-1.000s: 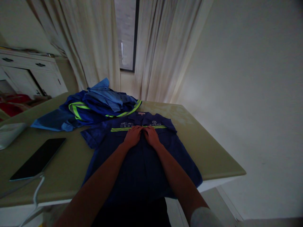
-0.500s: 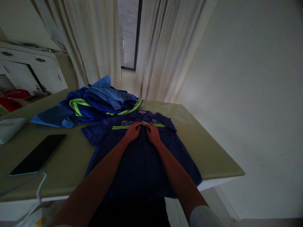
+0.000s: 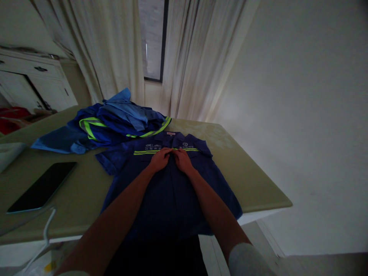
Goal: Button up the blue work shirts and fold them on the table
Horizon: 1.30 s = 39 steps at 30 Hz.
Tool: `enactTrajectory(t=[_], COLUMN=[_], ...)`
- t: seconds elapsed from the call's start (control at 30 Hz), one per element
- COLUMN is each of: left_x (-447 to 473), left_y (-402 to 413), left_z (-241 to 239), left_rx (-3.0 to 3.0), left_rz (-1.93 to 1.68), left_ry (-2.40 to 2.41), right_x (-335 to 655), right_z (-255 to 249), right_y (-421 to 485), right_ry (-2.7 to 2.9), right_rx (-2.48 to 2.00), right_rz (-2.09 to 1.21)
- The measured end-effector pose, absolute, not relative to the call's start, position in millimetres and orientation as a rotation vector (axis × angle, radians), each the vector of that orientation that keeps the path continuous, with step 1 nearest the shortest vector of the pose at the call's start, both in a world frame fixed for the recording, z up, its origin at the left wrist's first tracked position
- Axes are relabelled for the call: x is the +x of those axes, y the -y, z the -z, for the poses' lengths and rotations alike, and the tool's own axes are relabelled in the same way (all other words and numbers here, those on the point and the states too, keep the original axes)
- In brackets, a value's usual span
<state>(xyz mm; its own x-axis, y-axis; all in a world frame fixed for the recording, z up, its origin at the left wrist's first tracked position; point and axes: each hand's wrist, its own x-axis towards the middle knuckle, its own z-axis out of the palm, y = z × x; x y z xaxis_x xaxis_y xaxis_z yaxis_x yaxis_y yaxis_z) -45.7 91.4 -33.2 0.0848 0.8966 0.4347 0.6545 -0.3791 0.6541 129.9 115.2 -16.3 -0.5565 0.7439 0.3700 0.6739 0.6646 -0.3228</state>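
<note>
A dark blue work shirt (image 3: 172,191) with a yellow-green reflective stripe lies flat, front up, on the table (image 3: 253,184). My left hand (image 3: 160,160) and my right hand (image 3: 182,160) meet at the middle of its chest, just below the stripe. Both hands have their fingers pinched together on the shirt's front opening. What lies between the fingertips is too small and dark to make out. The shirt's hem hangs over the near table edge.
A heap of blue shirts (image 3: 109,122) with reflective stripes lies behind, at the left. A dark phone (image 3: 41,187) and a white cable (image 3: 43,239) rest near the left front edge. Curtains (image 3: 195,57) and a white cabinet (image 3: 31,82) stand behind; a wall is on the right.
My hands have stayed together at the shirt's chest, shifting only slightly. The camera has drifted a little.
</note>
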Motion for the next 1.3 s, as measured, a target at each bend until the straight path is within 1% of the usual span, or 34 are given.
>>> enactTrajectory(t=[0.13, 0.53, 0.8, 1.1, 1.3], left_x=[-45.7, -43.9, -44.2, -43.8, -44.6], left_y=[-90.6, -88.1, -87.2, -87.2, -87.4], left_z=[33.9, 31.1, 27.8, 29.7, 33.8], left_rx=[2.074, 2.007, 1.972, 2.005, 2.05], left_rz=[-1.193, -1.326, -1.334, -1.334, -1.267], left_ry=[-1.546, -1.528, -1.546, -1.532, -1.586], right_x=[129.4, 132.5, 132.3, 134.6, 134.9], right_z=[15.3, 14.0, 10.3, 13.6, 15.2], right_y=[-115.2, -116.2, -113.1, -117.7, -119.2], right_ry=[2.404, 2.232, 2.171, 2.183, 2.145], right_rx=[-1.114, -1.161, -1.195, -1.021, -0.972], right_rz=[-0.182, -0.296, -0.343, -0.478, -0.512])
